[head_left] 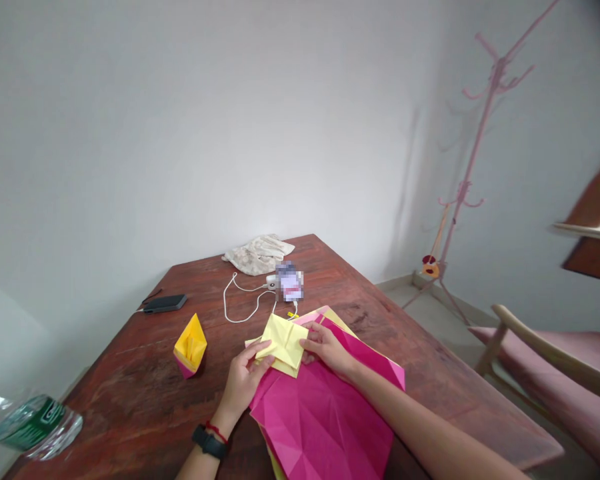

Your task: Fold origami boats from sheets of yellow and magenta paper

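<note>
Both hands pinch a folded pale-yellow paper (281, 341), thumbs on top: the left hand (249, 372) at its left edge, the right hand (326, 348) at its right edge. This flat, layered, squarish piece, creased across its face, is held just above a stack of magenta sheets (325, 417), whose crisp fold lines form triangular facets; yellow sheets show at its rim. The stack lies on a reddish-brown, streaky wooden tabletop (125, 393). Left of the hands stands a pointed, hollow paper boat (191, 343), golden yellow with a magenta underside. Beyond lie a thin white cable (241, 321) and a soft, rumpled, patterned cloth (257, 255). A clear plastic bottle (39, 427) with a green label is at the near left.
</note>
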`<state>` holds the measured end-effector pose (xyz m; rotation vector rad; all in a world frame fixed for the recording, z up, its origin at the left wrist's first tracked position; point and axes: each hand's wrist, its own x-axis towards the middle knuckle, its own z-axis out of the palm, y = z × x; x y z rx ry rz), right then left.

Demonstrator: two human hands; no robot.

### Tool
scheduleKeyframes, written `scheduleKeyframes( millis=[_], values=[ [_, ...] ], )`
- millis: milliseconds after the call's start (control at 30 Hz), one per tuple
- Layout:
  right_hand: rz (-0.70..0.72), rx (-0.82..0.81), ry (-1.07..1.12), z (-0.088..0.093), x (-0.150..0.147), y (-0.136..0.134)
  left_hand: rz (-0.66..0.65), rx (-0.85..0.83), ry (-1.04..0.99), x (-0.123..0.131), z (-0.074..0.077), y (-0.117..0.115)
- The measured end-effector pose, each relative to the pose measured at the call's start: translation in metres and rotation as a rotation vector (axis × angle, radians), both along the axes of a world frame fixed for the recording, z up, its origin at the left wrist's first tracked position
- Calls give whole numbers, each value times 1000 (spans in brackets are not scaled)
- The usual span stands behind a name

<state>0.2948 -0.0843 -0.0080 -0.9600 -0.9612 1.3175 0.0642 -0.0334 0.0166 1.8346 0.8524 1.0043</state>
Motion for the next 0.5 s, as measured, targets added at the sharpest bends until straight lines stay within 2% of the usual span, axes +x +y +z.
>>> scheduleKeyframes(
  millis=[133, 400, 500],
  values=[
    [-32, 13, 0, 6, 0, -2, 82, 42, -2, 1, -4, 3],
    [-67, 105, 25, 20, 2, -11, 83, -130, -121, 6, -5, 5],
    [-37, 123, -6, 21, 3, -11, 80, -161, -143, 8, -6, 7]
  ],
)
